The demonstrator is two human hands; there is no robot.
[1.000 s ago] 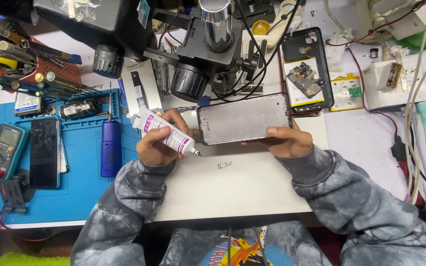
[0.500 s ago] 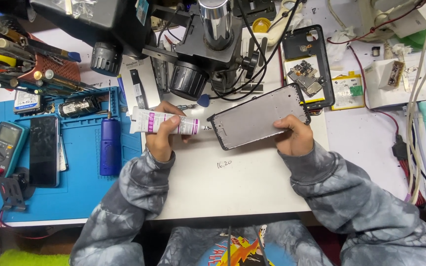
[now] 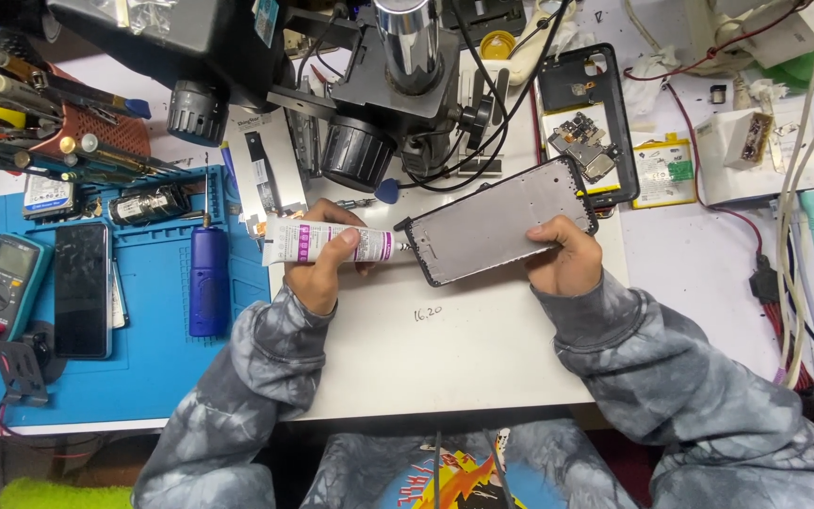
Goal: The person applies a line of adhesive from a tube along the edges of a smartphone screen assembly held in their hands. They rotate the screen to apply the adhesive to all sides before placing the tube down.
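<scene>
Left hand: left hand [image 3: 317, 269] closed around a white squeeze tube with purple bands [image 3: 332, 241], its nozzle pointing right and meeting the left end of the frame.
Right hand: right hand [image 3: 565, 259] closed on the right end of a flat grey phone frame with black rim [image 3: 496, 231], tilted, far-right corner raised.
Place: both above the white work mat [image 3: 445, 349], near the black microscope [image 3: 398, 104].
Left side: blue rubber mat [image 3: 153, 368] with a dark phone [image 3: 82, 287] and multimeter [image 3: 7, 283].

One glue tube [image 3: 327, 242], one phone frame [image 3: 492, 226]
</scene>
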